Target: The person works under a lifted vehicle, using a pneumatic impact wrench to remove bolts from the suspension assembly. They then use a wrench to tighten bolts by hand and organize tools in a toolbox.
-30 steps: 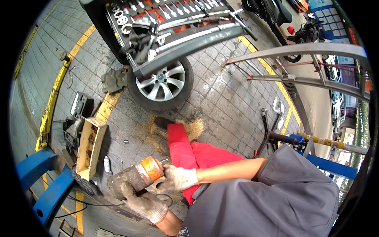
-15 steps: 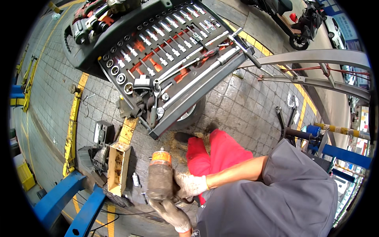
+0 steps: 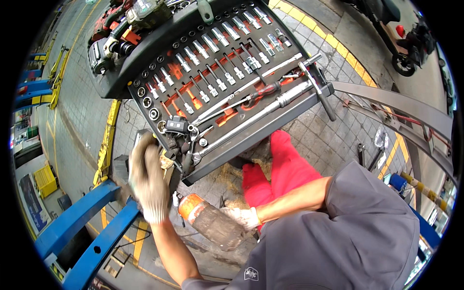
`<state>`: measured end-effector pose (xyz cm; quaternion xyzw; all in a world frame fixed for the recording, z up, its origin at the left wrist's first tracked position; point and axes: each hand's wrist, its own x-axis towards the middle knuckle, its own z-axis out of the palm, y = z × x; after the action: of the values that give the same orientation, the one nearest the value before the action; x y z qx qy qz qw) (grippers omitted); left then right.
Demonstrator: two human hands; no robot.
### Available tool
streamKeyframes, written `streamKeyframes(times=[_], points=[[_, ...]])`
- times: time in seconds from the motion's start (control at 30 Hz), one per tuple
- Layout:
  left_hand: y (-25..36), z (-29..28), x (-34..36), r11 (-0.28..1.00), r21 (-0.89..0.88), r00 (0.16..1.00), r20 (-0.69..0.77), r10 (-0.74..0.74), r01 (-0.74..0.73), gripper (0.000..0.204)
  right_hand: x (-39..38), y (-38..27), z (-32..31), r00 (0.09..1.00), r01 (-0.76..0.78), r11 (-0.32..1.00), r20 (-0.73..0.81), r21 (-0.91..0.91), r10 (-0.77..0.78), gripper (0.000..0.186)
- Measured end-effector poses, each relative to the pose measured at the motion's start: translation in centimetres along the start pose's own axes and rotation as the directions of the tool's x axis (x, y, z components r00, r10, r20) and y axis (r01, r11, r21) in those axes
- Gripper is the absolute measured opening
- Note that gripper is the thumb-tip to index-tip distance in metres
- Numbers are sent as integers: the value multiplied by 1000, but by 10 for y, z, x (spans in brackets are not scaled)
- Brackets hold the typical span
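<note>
Beside the tool tray (image 3: 232,149) I count two gloved hands (image 3: 149,181) (image 3: 242,217), one orange-banded cylinder (image 3: 215,224) and, off to its left, one yellow crate (image 3: 45,181).

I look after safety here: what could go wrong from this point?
Only the right hand is on the orange-ended cylinder, so it might slip and fall.
The left hand appears close to the corner of the tool tray and could knock the ratchet lying there.
The T-handle wrench juts past the tray's edge, so it might get bumped off.
</note>
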<state>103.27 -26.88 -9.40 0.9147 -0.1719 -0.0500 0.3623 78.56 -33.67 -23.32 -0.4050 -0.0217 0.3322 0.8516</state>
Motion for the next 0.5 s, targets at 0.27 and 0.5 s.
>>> streamKeyframes(times=[0.27,0.5], points=[[32,126,166,932,326,977,190,99,-158,38,-56,-34,-66,996,33,979,86,-202,-16,63],[26,181,226,902,429,972,191,-139,45,52,-79,-38,-105,997,11,997,73,80,-17,64]])
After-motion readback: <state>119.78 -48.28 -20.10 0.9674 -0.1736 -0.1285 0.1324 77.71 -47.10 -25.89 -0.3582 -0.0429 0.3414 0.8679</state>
